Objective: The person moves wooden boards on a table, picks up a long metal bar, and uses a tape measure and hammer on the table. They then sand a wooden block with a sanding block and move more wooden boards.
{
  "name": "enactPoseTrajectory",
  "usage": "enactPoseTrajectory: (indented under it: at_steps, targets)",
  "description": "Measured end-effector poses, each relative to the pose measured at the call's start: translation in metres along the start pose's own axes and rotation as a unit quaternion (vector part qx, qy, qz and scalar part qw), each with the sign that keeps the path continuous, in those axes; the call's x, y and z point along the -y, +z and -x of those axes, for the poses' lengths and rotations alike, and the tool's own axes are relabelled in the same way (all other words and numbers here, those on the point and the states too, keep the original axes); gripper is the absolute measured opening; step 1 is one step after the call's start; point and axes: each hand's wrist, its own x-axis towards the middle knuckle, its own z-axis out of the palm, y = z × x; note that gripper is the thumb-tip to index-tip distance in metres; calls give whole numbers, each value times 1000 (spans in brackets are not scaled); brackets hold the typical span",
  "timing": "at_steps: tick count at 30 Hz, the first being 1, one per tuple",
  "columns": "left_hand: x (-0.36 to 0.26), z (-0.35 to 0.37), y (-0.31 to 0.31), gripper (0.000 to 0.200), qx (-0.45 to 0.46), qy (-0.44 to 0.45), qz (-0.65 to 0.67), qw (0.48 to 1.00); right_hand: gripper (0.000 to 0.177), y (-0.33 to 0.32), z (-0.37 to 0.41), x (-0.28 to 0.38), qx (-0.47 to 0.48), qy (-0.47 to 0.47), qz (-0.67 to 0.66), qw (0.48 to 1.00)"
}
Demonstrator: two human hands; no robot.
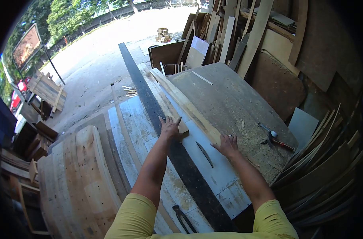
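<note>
My left hand [170, 128] lies with spread fingers on the near end of a light wooden board [162, 97], beside a long dark plank [189, 171]. My right hand [227, 145] rests, fingers apart, on the near end of a second pale board [189, 109]. Between my hands, a thin dark curved tool [205, 154] lies on the white worktop [225, 175]. Black-handled pincers [183, 219] sit near my body, left of the dark plank. A hammer [279, 142] with a red handle is on the brown board to the right.
Sawdust and a thin strip [202, 78] lie on the large brown board [229, 95]. Curved slatted panels [75, 171] stand at the left. Wood pieces [229, 36] lean at the back right, thin strips [321, 167] at the right. A block stack [163, 35] is on the ground beyond.
</note>
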Motion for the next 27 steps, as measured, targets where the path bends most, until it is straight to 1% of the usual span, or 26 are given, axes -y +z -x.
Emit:
enactPoseTrajectory:
  at_steps: [2, 3, 4, 6, 7, 9, 10, 12, 13, 15, 16, 17, 18, 19, 20, 21, 22, 24, 25, 26, 27]
  targets:
    - [2, -14, -7, 86, 31, 17, -16, 999, 73, 0, 1, 2, 1, 15, 24, 1000]
    - [7, -33, 3, 76, 67, 27, -70, 995, 74, 7, -2, 0, -5, 24, 8, 1000]
    - [7, -38, -1, 76, 65, 27, -71, 995, 74, 9, -1, 1, -9, 33, -9, 999]
    - [9, -40, -2, 87, 65, 44, -26, 997, 75, 7, 11, -9, -4, 39, -19, 999]
    - [11, -41, 0, 87, 64, 42, -24, 997, 75, 3, 19, -15, 0, 46, -30, 998]
    - [9, -43, 8, 83, -11, 30, 3, 999, 78, 6, 48, -41, -20, 51, -30, 998]
    - [5, -35, 5, 83, -13, 31, 4, 999, 79, 0, 71, -52, -6, 63, -35, 997]
    - [-4, -18, -11, 75, -78, 36, 14, 996, 81, -18, 123, -76, 16, 93, -30, 995]
    - [-6, -17, -12, 75, -79, 38, 16, 996, 82, -19, 154, -92, 30, 110, -22, 993]
    - [-11, -16, -17, 62, -23, 15, 86, 996, 81, -9, 219, -135, 22, 114, -33, 993]
    - [-12, -18, -18, 62, -25, 18, 84, 996, 82, -1, 255, -160, 31, 108, -21, 994]
    - [-11, -21, -18, 55, -44, 29, 59, 997, 84, 7, 289, -183, 39, 100, -10, 994]
    - [-9, -23, -17, 48, -62, 40, 32, 997, 87, 10, 322, -200, 76, 129, -11, 989]
    - [-7, -22, -16, 48, -64, 40, 28, 997, 90, 14, 354, -213, 112, 157, -12, 981]
    - [-5, -21, -15, 44, -113, 25, -14, 993, 91, 21, 384, -225, 129, 171, -5, 977]
    - [-1, -17, -18, 40, -165, 9, -56, 985, 92, 29, 410, -233, 143, 183, 1, 973]
    - [4, -12, -23, 40, -171, 8, -62, 983, 92, 41, 432, -238, 136, 180, -2, 974]
    - [17, 2, -35, 36, -207, 11, -92, 974, 95, 60, 467, -248, 178, 241, -86, 950]
    - [27, 6, -42, 38, -204, 13, -89, 975, 95, 46, 469, -237, 172, 237, -91, 952]
    - [39, 12, -48, 38, -208, 11, -95, 973, 94, 32, 467, -225, 180, 264, -122, 940]
    - [51, 22, -52, 39, -233, 10, -75, 970, 93, 20, 466, -213, 192, 291, -153, 925]
